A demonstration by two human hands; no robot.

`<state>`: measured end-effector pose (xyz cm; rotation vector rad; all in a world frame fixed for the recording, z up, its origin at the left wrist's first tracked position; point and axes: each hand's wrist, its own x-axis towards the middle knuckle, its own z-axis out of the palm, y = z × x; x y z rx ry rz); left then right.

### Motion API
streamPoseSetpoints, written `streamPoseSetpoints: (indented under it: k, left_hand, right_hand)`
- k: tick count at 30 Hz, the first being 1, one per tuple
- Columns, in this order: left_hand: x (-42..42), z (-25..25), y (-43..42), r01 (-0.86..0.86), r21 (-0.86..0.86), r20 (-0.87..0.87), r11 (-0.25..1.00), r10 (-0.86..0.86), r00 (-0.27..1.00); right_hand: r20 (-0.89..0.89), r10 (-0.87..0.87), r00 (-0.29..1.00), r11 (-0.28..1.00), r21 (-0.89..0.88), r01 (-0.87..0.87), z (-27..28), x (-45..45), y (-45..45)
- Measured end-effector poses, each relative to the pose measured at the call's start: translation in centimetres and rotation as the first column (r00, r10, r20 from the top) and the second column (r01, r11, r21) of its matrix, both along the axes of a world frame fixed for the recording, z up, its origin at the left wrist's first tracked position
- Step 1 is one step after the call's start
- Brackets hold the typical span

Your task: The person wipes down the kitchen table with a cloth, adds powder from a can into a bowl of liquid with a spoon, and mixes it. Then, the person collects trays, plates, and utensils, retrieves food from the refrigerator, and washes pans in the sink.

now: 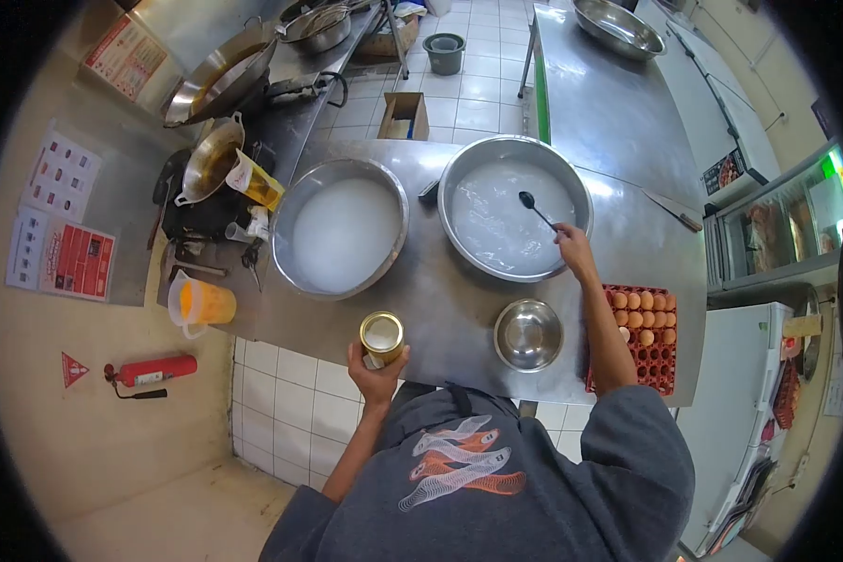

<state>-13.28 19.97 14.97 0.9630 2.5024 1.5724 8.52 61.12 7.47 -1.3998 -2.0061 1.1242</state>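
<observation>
My left hand (pixel 378 375) is wrapped round an open gold-coloured tin (pixel 382 332) with something white inside, at the table's front edge. My right hand (pixel 573 245) grips the handle of a dark spoon (pixel 532 205), whose bowl is over the large metal basin (pixel 447 225) on the right. White powder or cloudy liquid fills that basin's bottom; I cannot tell which. To its left stands a second metal basin (pixel 401 229) with smooth white contents. A small steel bowl (pixel 528 335) sits below the right basin, with nothing visible in it.
A red egg tray (pixel 660 375) with several brown eggs stands right of my right forearm. A knife (pixel 679 214) lies at the table's right side. On the left are an orange-filled jug (pixel 204 302), a bag of yellow oil (pixel 258 183) and a wok (pixel 211 159).
</observation>
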Motion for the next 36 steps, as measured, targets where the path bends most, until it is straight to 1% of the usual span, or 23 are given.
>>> streamPoseSetpoints:
  k: [2, 4, 5, 8, 9, 10, 12, 13, 16, 17, 20, 22, 23, 25, 27, 28, 30, 31, 32, 33, 34, 35, 36]
  left_hand:
    - [-0.1, -0.6, -0.1, -0.007, 0.017, -0.003, 1.000, 0.007, 1.000]
    - [0.3, -0.8, -0.2, -0.008, 0.029, 0.009, 1.000, 0.008, 1.000]
    - [0.4, -0.6, -0.1, -0.010, 0.035, 0.018, 0.999, 0.009, 1.000]
    - [0.9, -0.5, -0.3, -0.012, 0.018, 0.042, 1.000, 0.012, 0.999]
    - [1.1, -0.9, -0.3, -0.012, 0.025, 0.055, 1.000, 0.010, 0.998]
    - [1.2, -1.1, -0.4, -0.013, 0.034, 0.066, 0.999, 0.010, 0.998]
    - [1.4, -1.0, -0.4, 0.005, 0.011, 0.052, 1.000, -0.006, 0.999]
    - [1.7, -1.0, -0.7, 0.006, 0.002, 0.053, 1.000, -0.006, 0.999]
    - [2.0, -1.3, -0.7, 0.014, -0.012, 0.065, 1.000, -0.013, 0.998]
    - [2.3, -1.4, -0.8, 0.012, -0.016, 0.073, 1.000, -0.010, 0.997]
    - [2.9, -0.9, -1.1, -0.011, -0.005, 0.063, 1.000, 0.011, 0.998]
    - [3.1, -1.3, -1.5, -0.030, 0.038, 0.103, 0.999, 0.026, 0.994]
    - [3.2, -1.5, -1.8, -0.037, 0.062, 0.123, 0.997, 0.030, 0.992]
    - [3.4, -1.3, -2.4, -0.050, 0.069, 0.146, 0.996, 0.039, 0.989]
    - [3.0, -1.7, -3.3, -0.072, 0.094, 0.132, 0.993, 0.059, 0.989]
    - [2.9, -1.8, -4.0, -0.078, 0.095, 0.164, 0.992, 0.061, 0.985]
    - [2.4, -1.9, -5.1, -0.093, 0.105, 0.221, 0.990, 0.068, 0.973]
    - [2.0, -2.1, -6.0, -0.082, 0.107, 0.199, 0.991, 0.060, 0.978]
    - [1.4, -2.4, -6.9, -0.081, 0.111, 0.172, 0.991, 0.061, 0.983]
    - [0.5, -2.7, -7.6, -0.083, 0.115, 0.142, 0.990, 0.066, 0.988]
    - [-0.4, -2.8, -8.6, -0.093, 0.120, 0.128, 0.988, 0.077, 0.989]
    - [-1.2, -2.9, -9.9, -0.093, 0.120, 0.119, 0.988, 0.079, 0.990]
    - [-2.1, -3.1, -11.1, -0.086, 0.124, 0.109, 0.989, 0.073, 0.991]
  right_hand:
    - [0.007, 0.026, 1.000, 0.997, 0.066, -0.026, 3.6, 1.2, -2.7]
    - [0.003, 0.045, 0.999, 0.926, 0.375, -0.043, 3.1, 2.8, -4.9]
    - [0.003, 0.055, 0.998, 0.853, 0.520, -0.048, 2.9, 3.7, -6.0]
    - [0.227, 0.060, 0.972, 0.825, 0.536, -0.176, 1.7, 6.2, -10.2]
    - [0.231, 0.103, 0.967, 0.855, 0.477, -0.205, 1.3, 6.7, -11.3]
    - [0.199, 0.064, 0.978, 0.853, 0.498, -0.157, 1.1, 7.3, -11.8]
    - [0.123, -0.005, 0.992, 0.838, 0.541, -0.063, 3.4, 6.5, -12.5]
    - [0.151, -0.063, 0.987, 0.814, 0.580, -0.036, 3.1, 6.6, -12.4]
    - [0.331, 0.028, 0.943, 0.801, 0.557, -0.219, 0.2, 7.6, -11.2]
    - [0.278, 0.039, 0.960, 0.815, 0.547, -0.191, 0.3, 7.6, -11.1]
    - [0.086, -0.051, 0.995, 0.820, 0.572, -0.007, 4.8, 5.9, -11.9]
    - [0.237, -0.007, 0.971, 0.763, 0.629, -0.148, 2.1, 6.8, -11.5]
    - [0.312, 0.007, 0.950, 0.727, 0.650, -0.219, 2.0, 6.8, -11.7]
    - [0.206, -0.024, 0.978, 0.758, 0.642, -0.117, 2.5, 6.9, -12.1]
    - [0.088, -0.053, 0.995, 0.810, 0.586, -0.009, 6.1, 5.4, -13.0]
    - [0.116, -0.030, 0.993, 0.821, 0.570, -0.042, 5.4, 5.3, -13.3]
    - [0.167, 0.020, 0.986, 0.834, 0.541, -0.108, 1.8, 6.2, -12.6]
    - [0.296, 0.077, 0.952, 0.926, 0.332, -0.178, -0.5, 7.3, -12.4]
    - [0.287, 0.062, 0.956, 0.858, 0.474, -0.198, -0.7, 7.1, -12.9]
    - [0.250, -0.019, 0.968, 0.885, 0.454, -0.100, 1.5, 5.8, -14.3]
    - [0.157, -0.066, 0.985, 0.845, 0.535, -0.029, 2.5, 4.7, -15.1]
    - [0.037, -0.096, 0.995, 0.830, 0.555, 0.059, 5.0, 3.0, -16.9]
    - [0.038, -0.199, 0.979, 0.826, 0.544, 0.147, 5.6, 1.6, -18.2]
